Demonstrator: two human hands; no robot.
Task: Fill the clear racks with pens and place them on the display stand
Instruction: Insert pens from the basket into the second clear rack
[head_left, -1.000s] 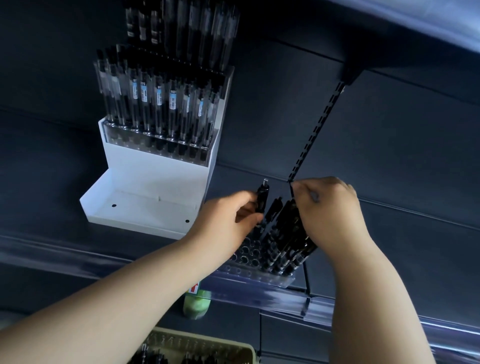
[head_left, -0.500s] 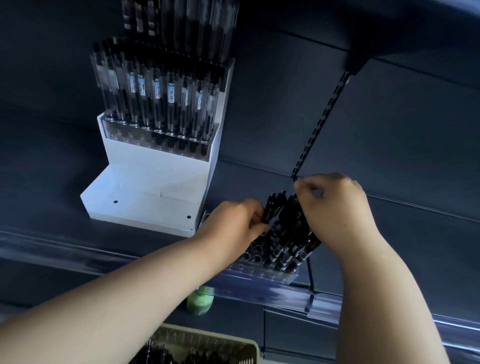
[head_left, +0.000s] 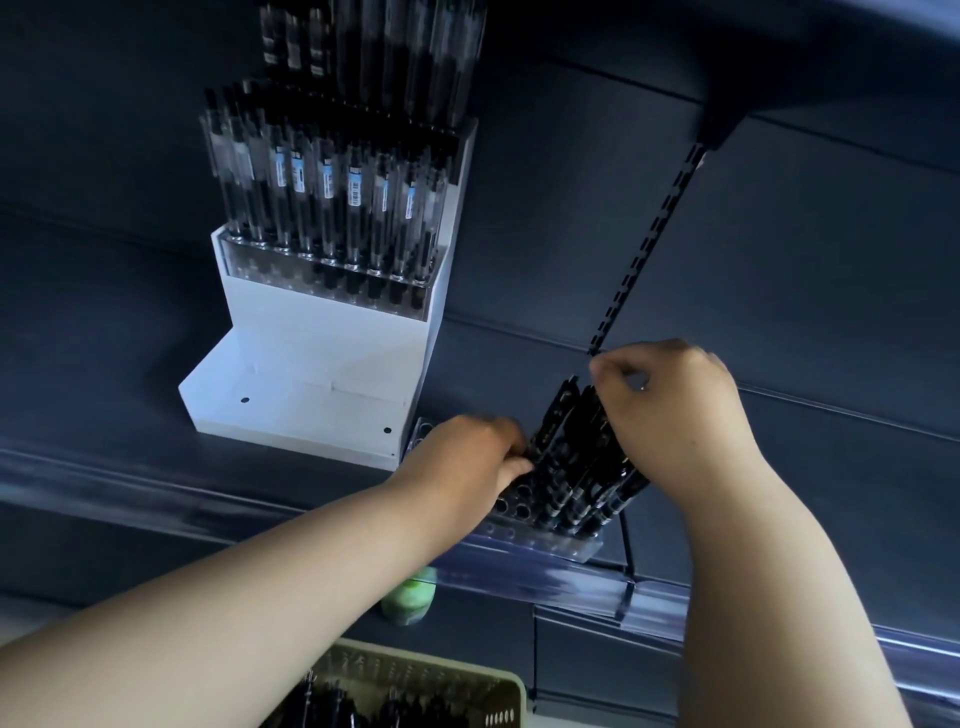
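Head view: the left hand, raised above the clear rack a second ago, has come down to it, fingers curled round one of the pens being seated. The right hand pinches their tops. The rack sits at the front edge of the shelf, just beside the display stand. Empty holes remain, so filling appears unfinished.

The display stand sits on the shelf. A filled rack stands on its upper step with stocked pens upright in it. Just right of the stand a clear rack lies at the shelf's front edge, with pens in its right part. The left hand is at their left and the right hand at their tops. Below and in front of the stand sits a basket.
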